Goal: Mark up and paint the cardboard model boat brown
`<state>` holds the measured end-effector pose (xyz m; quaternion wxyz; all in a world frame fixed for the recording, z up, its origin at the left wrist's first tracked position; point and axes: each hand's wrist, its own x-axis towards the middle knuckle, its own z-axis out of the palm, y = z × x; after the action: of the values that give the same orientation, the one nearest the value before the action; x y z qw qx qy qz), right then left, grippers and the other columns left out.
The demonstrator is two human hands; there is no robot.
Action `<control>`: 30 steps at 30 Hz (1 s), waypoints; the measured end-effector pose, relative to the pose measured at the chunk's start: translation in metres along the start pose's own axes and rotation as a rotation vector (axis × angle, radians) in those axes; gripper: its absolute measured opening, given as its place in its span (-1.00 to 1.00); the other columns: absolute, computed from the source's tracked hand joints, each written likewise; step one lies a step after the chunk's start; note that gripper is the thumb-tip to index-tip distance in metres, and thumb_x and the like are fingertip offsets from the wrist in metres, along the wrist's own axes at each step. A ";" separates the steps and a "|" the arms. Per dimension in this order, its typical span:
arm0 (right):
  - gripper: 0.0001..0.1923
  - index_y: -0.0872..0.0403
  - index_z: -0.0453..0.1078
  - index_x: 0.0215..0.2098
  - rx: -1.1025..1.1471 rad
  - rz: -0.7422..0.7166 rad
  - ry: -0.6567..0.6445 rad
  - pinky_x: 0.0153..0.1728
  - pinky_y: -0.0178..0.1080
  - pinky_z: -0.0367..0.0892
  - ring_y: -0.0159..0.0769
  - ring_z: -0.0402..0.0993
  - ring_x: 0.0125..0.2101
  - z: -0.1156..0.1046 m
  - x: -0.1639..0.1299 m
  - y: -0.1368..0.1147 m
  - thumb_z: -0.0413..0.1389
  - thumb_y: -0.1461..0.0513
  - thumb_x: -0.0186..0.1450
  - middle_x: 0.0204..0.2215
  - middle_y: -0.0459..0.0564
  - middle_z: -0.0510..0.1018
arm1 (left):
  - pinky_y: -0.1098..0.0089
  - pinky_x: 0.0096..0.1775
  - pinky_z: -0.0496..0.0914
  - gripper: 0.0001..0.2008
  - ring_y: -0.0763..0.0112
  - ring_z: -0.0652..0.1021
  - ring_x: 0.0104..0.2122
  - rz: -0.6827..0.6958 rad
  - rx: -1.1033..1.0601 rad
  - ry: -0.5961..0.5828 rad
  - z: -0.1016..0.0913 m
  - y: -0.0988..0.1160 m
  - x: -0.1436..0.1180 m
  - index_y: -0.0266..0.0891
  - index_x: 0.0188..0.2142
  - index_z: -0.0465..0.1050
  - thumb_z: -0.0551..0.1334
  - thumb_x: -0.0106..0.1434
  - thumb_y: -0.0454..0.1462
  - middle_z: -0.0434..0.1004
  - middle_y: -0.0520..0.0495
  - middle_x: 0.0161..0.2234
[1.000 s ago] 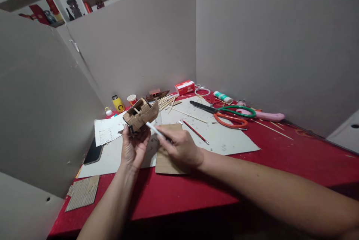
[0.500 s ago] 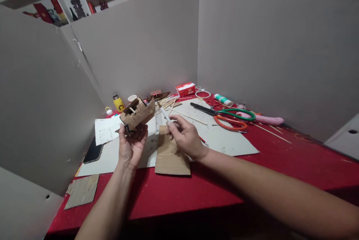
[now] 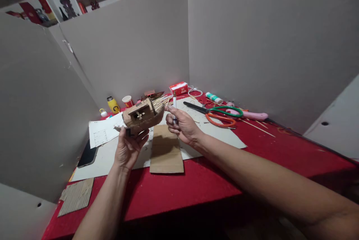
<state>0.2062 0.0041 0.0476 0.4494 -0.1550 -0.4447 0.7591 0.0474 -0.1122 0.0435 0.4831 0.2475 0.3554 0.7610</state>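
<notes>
My left hand [image 3: 129, 147] holds a small brown cardboard model boat [image 3: 141, 116] up above the red table [image 3: 196, 191], gripping it from below. My right hand [image 3: 182, 125] is just right of the boat, apart from it, and holds a thin white pen-like stick [image 3: 174, 106] that points upward. Below both hands a brown cardboard sheet [image 3: 166, 150] lies on pale paper sheets [image 3: 224, 137].
Green and orange scissors [image 3: 221, 114], a pink cutter [image 3: 252, 115], a bundle of wooden skewers [image 3: 162, 101], a red box [image 3: 178, 88], a yellow bottle [image 3: 112, 104], a paper cup [image 3: 128, 101] and a phone [image 3: 86, 154] lie about. Grey partition walls enclose the table. A corrugated piece [image 3: 75, 197] sits front left.
My right hand has lifted off the cardboard sheet and turned the white stick from pointing at the boat to pointing upward. My left hand has tilted the boat more level.
</notes>
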 end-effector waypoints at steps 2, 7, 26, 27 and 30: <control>-0.44 0.05 0.23 -0.45 0.037 0.030 -0.037 -0.75 -0.45 -0.24 -0.62 -0.14 -0.73 0.000 0.001 0.000 0.39 -0.11 -0.06 -0.69 -0.31 0.22 | 0.24 -0.16 0.54 -0.61 0.11 0.67 -0.22 -0.005 0.027 -0.048 0.000 -0.001 -0.001 -0.22 -0.13 0.52 0.39 0.13 -0.05 0.68 -0.20 -0.25; -0.46 0.05 0.25 -0.45 0.034 0.011 -0.113 -0.74 -0.47 -0.26 -0.61 -0.16 -0.72 -0.005 0.004 0.001 0.39 -0.10 -0.04 -0.69 -0.34 0.11 | 0.19 -0.12 0.50 -0.62 0.10 0.66 -0.20 -0.009 0.062 -0.074 -0.001 -0.002 -0.002 -0.22 -0.09 0.51 0.37 0.17 -0.08 0.67 -0.22 -0.23; -0.61 0.06 0.37 -0.19 0.046 -0.039 -0.134 -0.72 -0.42 -0.28 -0.58 -0.21 -0.72 0.002 -0.005 0.009 0.27 0.08 0.06 -0.71 -0.37 0.07 | 0.21 -0.11 0.47 -0.61 0.10 0.63 -0.15 0.033 0.055 -0.128 -0.002 -0.004 -0.005 -0.25 -0.21 0.53 0.49 0.02 -0.11 0.63 -0.16 -0.23; -0.60 0.06 0.37 -0.17 0.045 -0.041 -0.132 -0.72 -0.42 -0.29 -0.57 -0.21 -0.72 0.002 -0.006 0.009 0.26 0.09 0.07 -0.71 -0.37 0.07 | 0.22 -0.11 0.47 -0.61 0.10 0.63 -0.14 0.037 0.060 -0.127 -0.002 -0.004 -0.005 -0.25 -0.21 0.53 0.49 0.02 -0.11 0.63 -0.16 -0.24; -0.60 0.06 0.36 -0.16 0.048 -0.045 -0.129 -0.72 -0.41 -0.28 -0.57 -0.20 -0.73 0.004 -0.008 0.010 0.25 0.10 0.07 -0.71 -0.36 0.08 | 0.23 -0.11 0.47 -0.60 0.10 0.62 -0.11 0.041 0.077 -0.139 -0.003 -0.003 -0.005 -0.24 -0.19 0.53 0.48 0.04 -0.10 0.64 -0.15 -0.23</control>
<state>0.2022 -0.0071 0.0403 0.4405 -0.0851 -0.4578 0.7676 0.0497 -0.1167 0.0390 0.4813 0.3253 0.3447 0.7374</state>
